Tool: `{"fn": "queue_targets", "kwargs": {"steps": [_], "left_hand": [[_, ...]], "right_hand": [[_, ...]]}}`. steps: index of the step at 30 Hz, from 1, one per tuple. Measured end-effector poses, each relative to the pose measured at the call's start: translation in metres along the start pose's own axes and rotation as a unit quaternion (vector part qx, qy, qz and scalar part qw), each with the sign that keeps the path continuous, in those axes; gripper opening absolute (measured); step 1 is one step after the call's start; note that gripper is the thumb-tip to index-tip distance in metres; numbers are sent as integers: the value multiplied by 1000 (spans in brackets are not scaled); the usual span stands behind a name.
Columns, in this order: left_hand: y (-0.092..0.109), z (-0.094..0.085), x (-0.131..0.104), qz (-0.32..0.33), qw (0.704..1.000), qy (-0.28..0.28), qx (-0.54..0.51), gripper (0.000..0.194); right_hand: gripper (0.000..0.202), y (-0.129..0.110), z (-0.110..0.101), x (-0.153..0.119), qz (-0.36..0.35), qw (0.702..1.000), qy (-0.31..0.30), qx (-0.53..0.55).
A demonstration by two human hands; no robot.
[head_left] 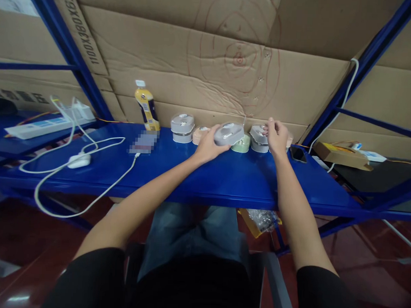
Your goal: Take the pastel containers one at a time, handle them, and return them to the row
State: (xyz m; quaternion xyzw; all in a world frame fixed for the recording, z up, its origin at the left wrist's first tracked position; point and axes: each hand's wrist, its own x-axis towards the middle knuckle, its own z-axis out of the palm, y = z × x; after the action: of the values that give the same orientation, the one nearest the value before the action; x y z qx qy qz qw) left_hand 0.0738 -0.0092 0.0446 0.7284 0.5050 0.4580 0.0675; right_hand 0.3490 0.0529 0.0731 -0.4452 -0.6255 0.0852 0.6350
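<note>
Grey container (227,136), contents unclear, is sitting in your curved left hand (208,148), left of your half-curled right hand (276,136), hold unclear.

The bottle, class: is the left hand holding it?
No, the left hand holds a grey container, while the bottle stands apart on the blue shelf.

On the shelf (221,183), before the cardboard (138,48) — a row of containers (241,145); left of them a bottle (146,106), with a cable (41,171) farther left; right of them a phone (298,153). In the left hand (209,145) — one more container (228,136).
</note>
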Motion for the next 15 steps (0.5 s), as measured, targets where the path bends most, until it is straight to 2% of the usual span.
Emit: {"fn": "queue_targets", "kwargs": {"steps": [5,9,12,15], "left_hand": [[46,60,53,-117,989,-14,84,82],[67,99,71,-163,976,-15,141,73],[69,115,72,-144,979,-13,146,82],[63,114,71,-111,984,-18,140,98]], "right_hand": [[67,5,7,-2,-2,999,8,-37],[68,8,8,-1,15,998,17,-54],[69,12,7,1,28,997,-12,-73],[68,13,6,1,23,996,-22,-87]]}}
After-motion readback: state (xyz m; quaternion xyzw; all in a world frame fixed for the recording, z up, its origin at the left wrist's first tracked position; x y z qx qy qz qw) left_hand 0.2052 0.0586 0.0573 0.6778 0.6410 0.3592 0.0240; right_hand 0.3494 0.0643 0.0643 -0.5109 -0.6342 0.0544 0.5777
